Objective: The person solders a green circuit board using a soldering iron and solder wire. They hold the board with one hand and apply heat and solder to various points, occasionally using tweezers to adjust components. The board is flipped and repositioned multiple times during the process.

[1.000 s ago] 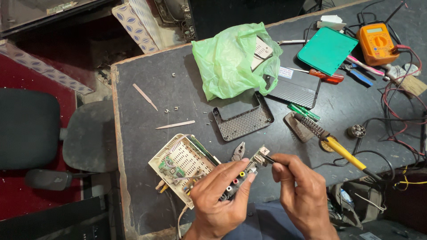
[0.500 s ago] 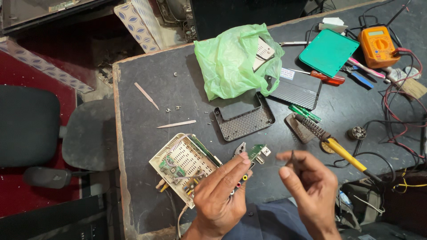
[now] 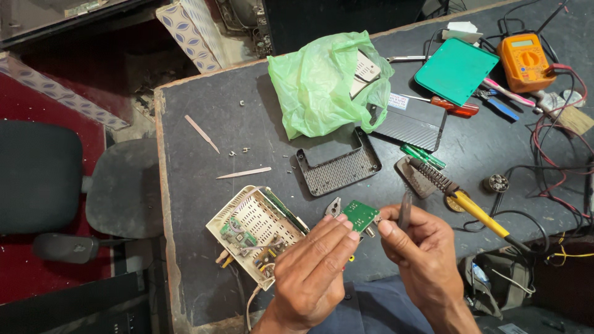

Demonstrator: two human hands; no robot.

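Hands (image 3: pixel 371 260) around flat green board (image 3: pixel 360 214)

green plastic bag (image 3: pixel 318 86) mid-table; orange meter's grey screen (image 3: pixel 518 43) far right.

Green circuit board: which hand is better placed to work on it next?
Probably the right hand: its fingers pinch a thin metal tool beside the green circuit board, which the left hand steadies.

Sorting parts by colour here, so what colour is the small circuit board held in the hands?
Green, the small circuit board, seen in the head view.
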